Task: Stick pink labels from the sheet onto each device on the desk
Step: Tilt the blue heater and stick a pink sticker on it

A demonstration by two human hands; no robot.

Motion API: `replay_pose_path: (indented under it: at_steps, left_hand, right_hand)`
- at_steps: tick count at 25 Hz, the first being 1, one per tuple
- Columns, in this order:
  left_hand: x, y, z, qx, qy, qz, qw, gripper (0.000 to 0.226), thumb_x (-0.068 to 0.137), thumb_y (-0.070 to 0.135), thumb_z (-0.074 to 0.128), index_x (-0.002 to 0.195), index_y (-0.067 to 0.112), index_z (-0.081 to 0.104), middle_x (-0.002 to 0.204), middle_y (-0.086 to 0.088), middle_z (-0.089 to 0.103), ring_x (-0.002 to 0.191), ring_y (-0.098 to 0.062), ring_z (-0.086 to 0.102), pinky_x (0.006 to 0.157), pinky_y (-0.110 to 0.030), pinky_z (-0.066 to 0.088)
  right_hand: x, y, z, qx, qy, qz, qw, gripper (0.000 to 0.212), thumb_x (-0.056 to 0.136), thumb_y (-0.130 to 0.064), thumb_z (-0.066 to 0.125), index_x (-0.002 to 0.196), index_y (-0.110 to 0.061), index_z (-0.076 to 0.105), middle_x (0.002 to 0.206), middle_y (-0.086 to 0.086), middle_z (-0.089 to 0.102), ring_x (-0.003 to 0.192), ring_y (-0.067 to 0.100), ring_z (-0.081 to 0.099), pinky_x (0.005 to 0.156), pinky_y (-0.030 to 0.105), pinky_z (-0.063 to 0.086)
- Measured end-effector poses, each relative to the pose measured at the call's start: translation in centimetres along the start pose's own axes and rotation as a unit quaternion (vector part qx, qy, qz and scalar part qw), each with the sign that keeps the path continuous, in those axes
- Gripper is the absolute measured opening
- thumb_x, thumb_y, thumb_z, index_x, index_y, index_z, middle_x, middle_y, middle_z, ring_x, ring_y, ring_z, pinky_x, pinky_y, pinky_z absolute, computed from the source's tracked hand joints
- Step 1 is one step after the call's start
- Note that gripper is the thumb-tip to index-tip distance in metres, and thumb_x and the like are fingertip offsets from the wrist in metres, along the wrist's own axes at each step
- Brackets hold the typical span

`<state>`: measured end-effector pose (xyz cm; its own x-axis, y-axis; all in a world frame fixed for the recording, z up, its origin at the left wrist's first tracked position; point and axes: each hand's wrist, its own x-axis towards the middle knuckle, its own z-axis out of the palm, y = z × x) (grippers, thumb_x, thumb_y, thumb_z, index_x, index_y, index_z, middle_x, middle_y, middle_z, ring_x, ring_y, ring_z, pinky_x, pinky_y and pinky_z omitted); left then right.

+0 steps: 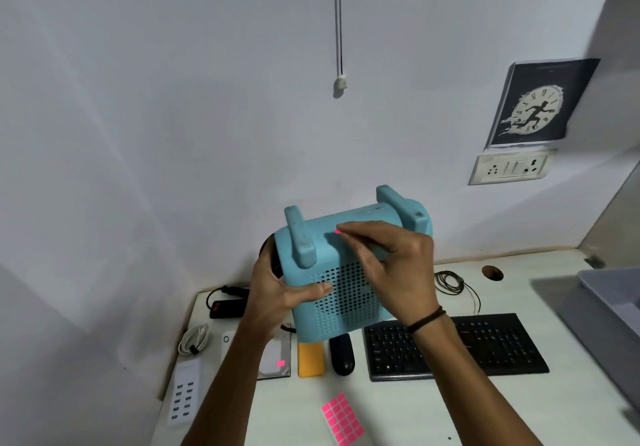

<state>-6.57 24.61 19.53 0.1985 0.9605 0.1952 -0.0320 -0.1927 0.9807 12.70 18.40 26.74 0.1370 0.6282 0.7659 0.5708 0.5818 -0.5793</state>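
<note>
- Holding the blue device up off the desk, my left hand grips its left side, thumb laid across the perforated grille.
- My right hand pinches a small pink label at its fingertips, right against the device's upper face, between the two raised feet.
- I cannot tell whether the label is already stuck down.
- The pink label sheet lies flat on the desk near the front edge, well below the lifted device.
- Behind my left forearm sits a silver drive with a pink label on it.
- Beside it stand a yellow device, then a black mouse, then a black keyboard to the right.
- At the desk's left: a white multi-port charger, a coiled white cable, a black adapter.
</note>
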Motion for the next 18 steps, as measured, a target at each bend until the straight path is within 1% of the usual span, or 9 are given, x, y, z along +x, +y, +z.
replay_pose_path:
  at_steps: [3,6,9,10,13,14,16,18]
  left_hand:
    - [-0.2,0.0,-0.1,0.008,-0.002,-0.002,1.0,0.096,0.049,0.018,0.103,0.132,0.015,0.054,0.121,-0.017,0.068,0.11,-0.039,0.068,0.09,-0.063,0.056]
    - [-0.6,0.3,-0.1,0.005,0.0,0.001,1.0,0.093,0.051,0.013,0.101,0.131,0.014,0.054,0.118,-0.016,0.068,0.107,-0.038,0.069,0.088,-0.061,0.058]
    - [-0.7,0.5,-0.2,0.0,-0.005,0.004,1.0,0.09,0.051,0.009,0.1,0.129,0.013,0.055,0.116,-0.017,0.069,0.105,-0.038,0.07,0.088,-0.06,0.058]
    - [-0.8,0.5,-0.2,0.0,-0.005,0.003,1.0,0.09,0.051,0.009,0.1,0.128,0.013,0.055,0.116,-0.017,0.069,0.105,-0.038,0.07,0.088,-0.06,0.058]
    - [-1.1,0.7,-0.2,0.006,-0.007,0.002,1.0,0.089,0.051,0.009,0.1,0.128,0.016,0.056,0.116,-0.015,0.07,0.104,-0.037,0.071,0.086,-0.06,0.059]
    - [-1.2,0.7,-0.3,0.003,-0.009,0.001,1.0,0.088,0.052,0.007,0.1,0.128,0.015,0.056,0.116,-0.015,0.07,0.104,-0.037,0.071,0.086,-0.06,0.059]
    - [-1.3,0.6,-0.3,-0.011,-0.013,-0.002,1.0,0.088,0.052,0.005,0.098,0.128,0.015,0.056,0.118,-0.016,0.07,0.105,-0.038,0.07,0.087,-0.061,0.058]
    - [-1.4,0.6,-0.4,-0.024,-0.003,-0.009,1.0,0.092,0.049,0.009,0.098,0.13,0.016,0.056,0.119,-0.015,0.07,0.108,-0.038,0.07,0.09,-0.062,0.057]
  right_hand:
    - [-0.1,0.6,1.2,-0.048,-0.029,-0.039,0.998,0.014,0.084,-0.012,0.078,0.098,-0.012,0.079,0.091,-0.003,0.077,0.087,0.007,0.07,0.079,0.025,0.057]
    - [-0.4,1.1,1.9,-0.097,-0.036,-0.063,0.993,0.014,0.084,-0.009,0.077,0.098,-0.012,0.079,0.088,-0.003,0.075,0.091,0.013,0.065,0.078,0.026,0.055]
    - [-0.2,0.8,1.8,-0.123,-0.062,-0.087,0.987,0.012,0.086,-0.008,0.074,0.097,-0.012,0.077,0.09,-0.003,0.074,0.093,0.016,0.061,0.08,0.026,0.05]
    - [-0.2,0.7,1.8,-0.127,-0.074,-0.083,0.986,0.012,0.086,-0.009,0.074,0.097,-0.013,0.078,0.092,-0.003,0.072,0.094,0.016,0.059,0.081,0.025,0.049]
    - [0.1,0.6,1.2,-0.116,-0.081,-0.019,0.99,0.013,0.086,-0.022,0.073,0.098,-0.023,0.079,0.102,-0.004,0.062,0.101,0.01,0.05,0.085,0.014,0.041]
    - [0.1,0.6,0.9,-0.117,-0.091,-0.008,0.989,0.014,0.086,-0.029,0.072,0.099,-0.026,0.078,0.106,-0.006,0.06,0.105,0.009,0.047,0.087,0.013,0.039]
    - [-0.1,0.8,0.3,-0.151,-0.139,-0.019,0.978,0.026,0.085,-0.047,0.069,0.105,-0.033,0.076,0.115,-0.011,0.06,0.112,0.01,0.045,0.094,0.022,0.039]
    - [-0.6,0.9,-0.2,-0.19,-0.193,-0.048,0.961,0.046,0.079,-0.066,0.065,0.114,-0.037,0.072,0.125,-0.015,0.06,0.119,0.013,0.047,0.101,0.033,0.039]
